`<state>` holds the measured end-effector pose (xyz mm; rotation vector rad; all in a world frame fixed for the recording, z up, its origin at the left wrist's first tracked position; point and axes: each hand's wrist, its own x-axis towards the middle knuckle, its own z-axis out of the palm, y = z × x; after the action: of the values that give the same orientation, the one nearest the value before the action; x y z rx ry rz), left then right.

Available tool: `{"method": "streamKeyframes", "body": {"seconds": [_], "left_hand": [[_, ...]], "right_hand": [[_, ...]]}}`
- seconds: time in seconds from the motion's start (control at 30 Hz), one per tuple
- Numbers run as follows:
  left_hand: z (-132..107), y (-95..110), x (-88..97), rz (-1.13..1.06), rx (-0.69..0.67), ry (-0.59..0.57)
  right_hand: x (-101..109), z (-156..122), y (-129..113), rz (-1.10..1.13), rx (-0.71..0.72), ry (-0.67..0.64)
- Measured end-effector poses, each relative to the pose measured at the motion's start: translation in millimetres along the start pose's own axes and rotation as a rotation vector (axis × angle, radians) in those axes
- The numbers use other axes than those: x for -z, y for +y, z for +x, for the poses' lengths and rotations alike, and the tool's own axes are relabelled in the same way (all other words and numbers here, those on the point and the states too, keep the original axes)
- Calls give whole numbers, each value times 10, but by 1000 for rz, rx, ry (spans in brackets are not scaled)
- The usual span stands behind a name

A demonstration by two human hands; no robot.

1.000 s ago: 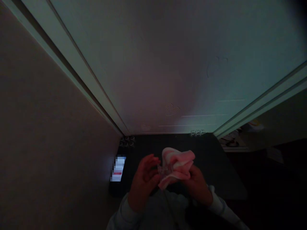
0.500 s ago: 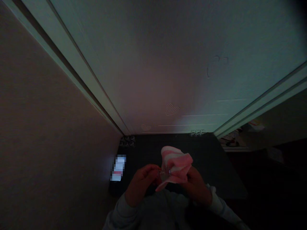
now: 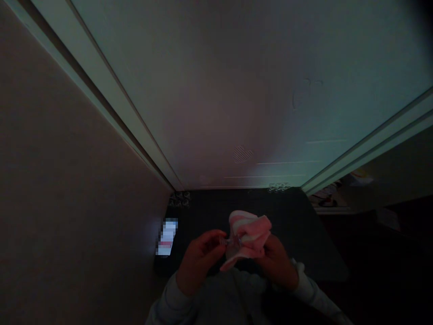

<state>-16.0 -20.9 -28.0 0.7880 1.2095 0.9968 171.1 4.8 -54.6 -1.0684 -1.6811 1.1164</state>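
Note:
The scene is very dark. My right hand is closed around a pink and white striped cloth, bunched above a dark table. My left hand is curled, its fingertips pinching a small clear glassy object that pokes out of the cloth's left side. What that object is I cannot make out. Both hands sit close together near the table's front edge, with my pale sleeves below them.
A lit phone screen lies at the table's left edge. Small clear glass items stand at the back left and back middle against a pale wall. A cluttered shelf shows on the right.
My left hand, open with fingers spread a second ago, has closed onto the small clear object at the cloth. The cloth has been drawn slightly lower and tighter in my right hand.

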Motion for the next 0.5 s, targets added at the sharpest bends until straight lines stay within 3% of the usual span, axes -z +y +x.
{"method": "streamKeyframes", "body": {"seconds": [0.2,0.5], "left_hand": [[-25,-37,22,191,-143,-19],[-71,3,54,691,-589,-8]], "right_hand": [[0,-18,19,-11,-1,35],[-8,-7,4,80,-48,21]]}}
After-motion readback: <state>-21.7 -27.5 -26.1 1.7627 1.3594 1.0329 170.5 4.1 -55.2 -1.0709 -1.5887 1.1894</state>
